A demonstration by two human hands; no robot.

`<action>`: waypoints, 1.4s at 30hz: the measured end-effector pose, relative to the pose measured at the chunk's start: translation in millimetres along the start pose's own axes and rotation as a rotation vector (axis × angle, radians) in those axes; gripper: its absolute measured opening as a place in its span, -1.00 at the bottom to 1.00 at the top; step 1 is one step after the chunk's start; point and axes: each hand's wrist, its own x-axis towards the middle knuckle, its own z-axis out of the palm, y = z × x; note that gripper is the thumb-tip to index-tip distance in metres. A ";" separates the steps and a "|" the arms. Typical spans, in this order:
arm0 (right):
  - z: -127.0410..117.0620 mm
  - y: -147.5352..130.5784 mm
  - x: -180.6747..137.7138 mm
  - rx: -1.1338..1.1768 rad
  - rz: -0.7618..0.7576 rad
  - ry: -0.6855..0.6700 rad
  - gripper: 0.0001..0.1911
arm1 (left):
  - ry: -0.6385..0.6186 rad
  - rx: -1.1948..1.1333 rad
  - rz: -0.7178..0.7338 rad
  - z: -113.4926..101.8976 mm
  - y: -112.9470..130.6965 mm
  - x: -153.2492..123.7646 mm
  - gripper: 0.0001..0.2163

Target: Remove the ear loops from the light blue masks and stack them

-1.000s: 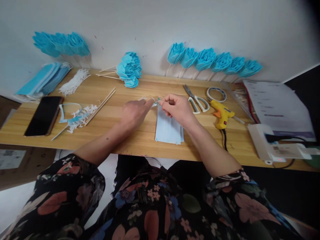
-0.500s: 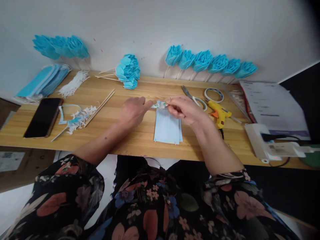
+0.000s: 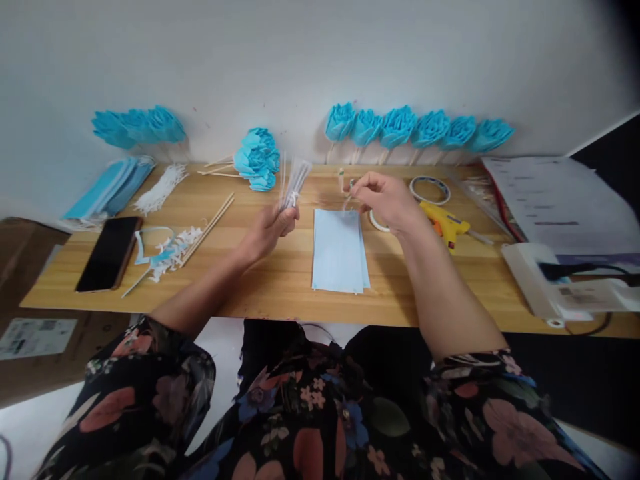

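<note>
Upright in my left hand (image 3: 270,232) is a bundle of thin white strips (image 3: 299,181), with my fingers closed round its lower end. A knotted white tie (image 3: 293,198) circles the bundle just above my thumb. My right hand (image 3: 385,197) pinches a small thin piece (image 3: 347,200), partly clear; its kind I cannot make out. A small pale bit with green on it (image 3: 341,179) shows just past those fingertips. Below and between my hands lie light blue face masks (image 3: 338,253), flat and stacked slightly askew on the wooden table (image 3: 270,287).
Blue flowers on sticks (image 3: 397,128) lean along the wall, with more flowers (image 3: 257,159) lying at centre back. Leftward are a phone (image 3: 109,253), stacked masks (image 3: 110,187) and thin sticks (image 3: 207,228). A yellow glue gun (image 3: 453,223), tape roll (image 3: 430,191) and power strip (image 3: 530,280) sit right.
My hands have moved apart. The bundle now stands upright in my left hand, and my right hand has drawn up and right with a small piece. The view has shifted slightly.
</note>
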 end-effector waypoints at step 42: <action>63.3 -6.7 -25.3 -0.626 -0.496 0.029 -0.87 | 0.023 -0.452 -0.308 7.2 1.5 0.6 -0.74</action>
